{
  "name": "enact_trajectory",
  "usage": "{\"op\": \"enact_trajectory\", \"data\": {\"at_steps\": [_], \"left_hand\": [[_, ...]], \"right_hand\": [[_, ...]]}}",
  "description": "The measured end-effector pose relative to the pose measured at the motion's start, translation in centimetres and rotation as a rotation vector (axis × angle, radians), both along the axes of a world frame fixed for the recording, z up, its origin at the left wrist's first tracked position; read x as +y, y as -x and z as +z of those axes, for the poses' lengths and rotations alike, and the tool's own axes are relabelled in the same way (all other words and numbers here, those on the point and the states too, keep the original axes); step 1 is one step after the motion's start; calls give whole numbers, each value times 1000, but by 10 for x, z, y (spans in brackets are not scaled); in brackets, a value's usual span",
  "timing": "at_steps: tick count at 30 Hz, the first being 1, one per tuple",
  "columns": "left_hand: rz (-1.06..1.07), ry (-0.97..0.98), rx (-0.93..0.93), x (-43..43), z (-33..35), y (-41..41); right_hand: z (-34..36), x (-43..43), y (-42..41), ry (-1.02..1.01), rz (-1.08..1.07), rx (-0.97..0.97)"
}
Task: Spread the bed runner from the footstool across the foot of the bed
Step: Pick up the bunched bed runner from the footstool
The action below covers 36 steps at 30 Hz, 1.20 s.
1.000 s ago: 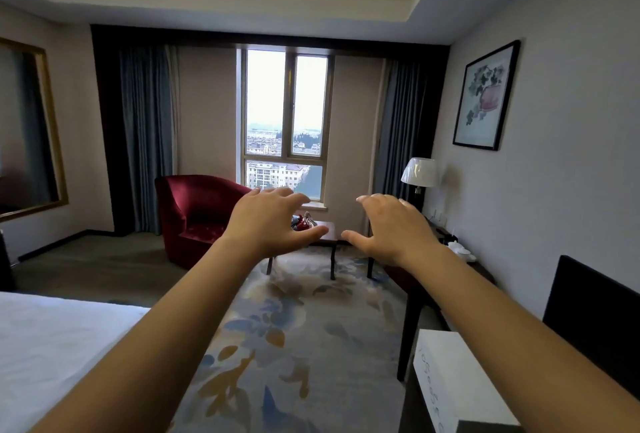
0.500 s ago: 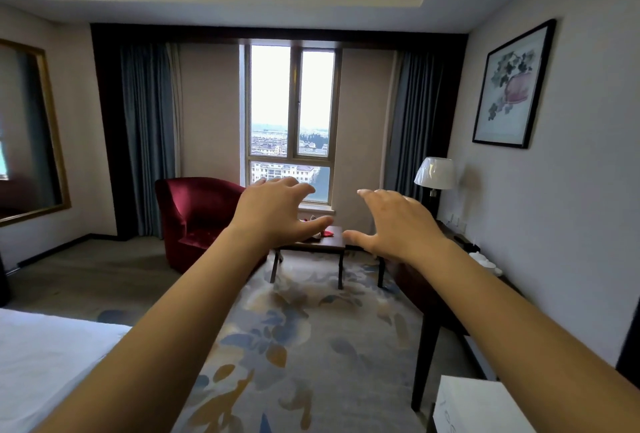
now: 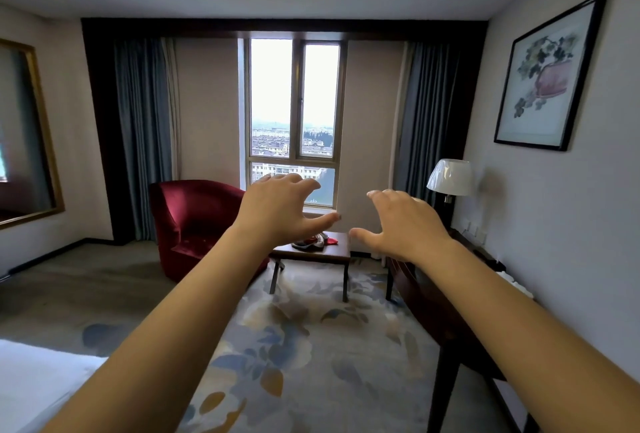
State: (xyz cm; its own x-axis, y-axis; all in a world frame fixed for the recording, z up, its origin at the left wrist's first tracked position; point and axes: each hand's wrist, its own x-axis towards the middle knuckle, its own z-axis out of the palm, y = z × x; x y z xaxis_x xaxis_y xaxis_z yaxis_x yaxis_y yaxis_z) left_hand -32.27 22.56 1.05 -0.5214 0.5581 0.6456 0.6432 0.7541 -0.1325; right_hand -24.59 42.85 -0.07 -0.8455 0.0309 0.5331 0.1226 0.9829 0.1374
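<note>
No bed runner or footstool can be made out; only a white corner of the bed (image 3: 38, 387) shows at the lower left. Both arms reach forward at chest height. The left hand (image 3: 277, 211) and right hand (image 3: 405, 224) hang palm-down, fingers spread and curled, holding nothing (thumbs pointing toward each other). Beyond them stand a small table (image 3: 311, 252), a red armchair (image 3: 194, 221) and the window (image 3: 294, 121).
</note>
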Motion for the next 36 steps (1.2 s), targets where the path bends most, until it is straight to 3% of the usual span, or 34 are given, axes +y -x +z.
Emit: {"op": "enact_trajectory", "data": {"at_steps": [21,36], "left_hand": [[-37,33,-68,71,-13,335],[-3,23,-86,178,-29,552]], "right_hand": [[-2,77,327,-41,-105,-4],[-11,172,553,-61,-12,2]]}}
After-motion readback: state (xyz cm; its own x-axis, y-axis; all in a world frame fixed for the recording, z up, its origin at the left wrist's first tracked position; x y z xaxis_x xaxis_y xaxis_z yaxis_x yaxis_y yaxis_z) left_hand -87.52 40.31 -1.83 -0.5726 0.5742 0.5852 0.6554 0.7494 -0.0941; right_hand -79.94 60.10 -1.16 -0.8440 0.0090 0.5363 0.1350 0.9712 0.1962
